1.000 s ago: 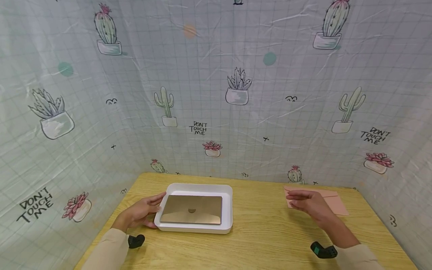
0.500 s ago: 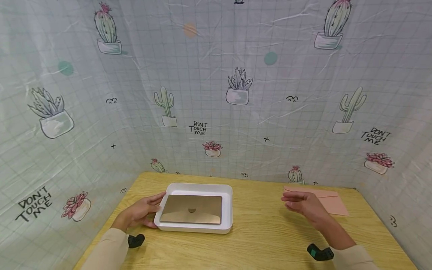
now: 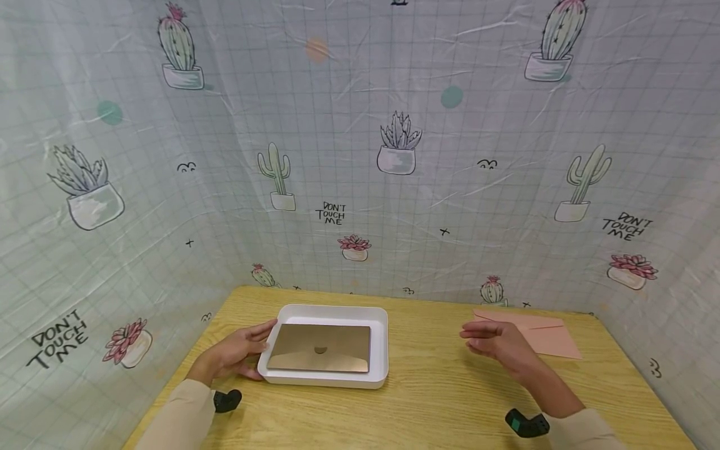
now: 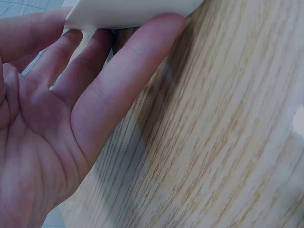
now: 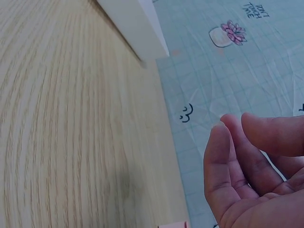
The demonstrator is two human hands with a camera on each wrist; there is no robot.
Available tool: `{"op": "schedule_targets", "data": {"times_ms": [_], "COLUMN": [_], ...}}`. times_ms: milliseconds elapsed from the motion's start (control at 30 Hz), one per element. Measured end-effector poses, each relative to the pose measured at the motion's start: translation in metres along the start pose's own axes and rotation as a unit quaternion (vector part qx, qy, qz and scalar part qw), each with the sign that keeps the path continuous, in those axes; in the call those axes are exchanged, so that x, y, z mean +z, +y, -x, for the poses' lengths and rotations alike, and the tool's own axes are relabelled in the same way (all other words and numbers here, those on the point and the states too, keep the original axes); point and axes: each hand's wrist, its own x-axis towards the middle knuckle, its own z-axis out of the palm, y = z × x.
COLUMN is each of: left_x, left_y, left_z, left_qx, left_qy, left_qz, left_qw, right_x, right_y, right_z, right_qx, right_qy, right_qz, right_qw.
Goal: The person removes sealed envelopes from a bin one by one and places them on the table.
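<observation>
White rectangular plastic tray [image 3: 380,342] sits left of centre on the light wooden surface [image 3: 439,400], a flat bronze-coloured metal plate [image 3: 320,348] lying inside it. Left hand [image 3: 239,355] rests flat-fingered against its left wall, probably steadying it. Right hand [image 3: 497,342] hovers relaxed, holding nothing, near a pink paper envelope [image 3: 548,337].

Left wrist view: straight fingers [image 4: 133,61] touch the tray's corner [image 4: 128,12].

Right wrist view: loosely spread fingers [image 5: 225,161], tray edge [image 5: 135,28] well apart.

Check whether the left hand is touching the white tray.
Touching. In the left wrist view, the left hand has its fingertips pressed against the white tray edge.
</observation>
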Motion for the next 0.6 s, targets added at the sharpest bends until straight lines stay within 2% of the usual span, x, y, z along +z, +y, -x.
{"op": "schedule_targets", "data": {"times_ms": [233, 600], "left_x": [0.0, -0.001], "left_y": [0.0, 0.0], "left_z": [0.0, 0.0], "left_qx": [-0.001, -0.004], "left_qy": [-0.002, -0.004], "left_qz": [0.004, 0.008], "left_qw": [1.0, 1.0], "right_x": [0.008, 0.02], "right_y": [0.0, 0.0], "right_z": [-0.001, -0.004], "right_qx": [0.01, 0.0], "right_qy": [-0.01, -0.02], "right_qz": [-0.004, 0.01], "right_qw": [1.0, 1.0]}}
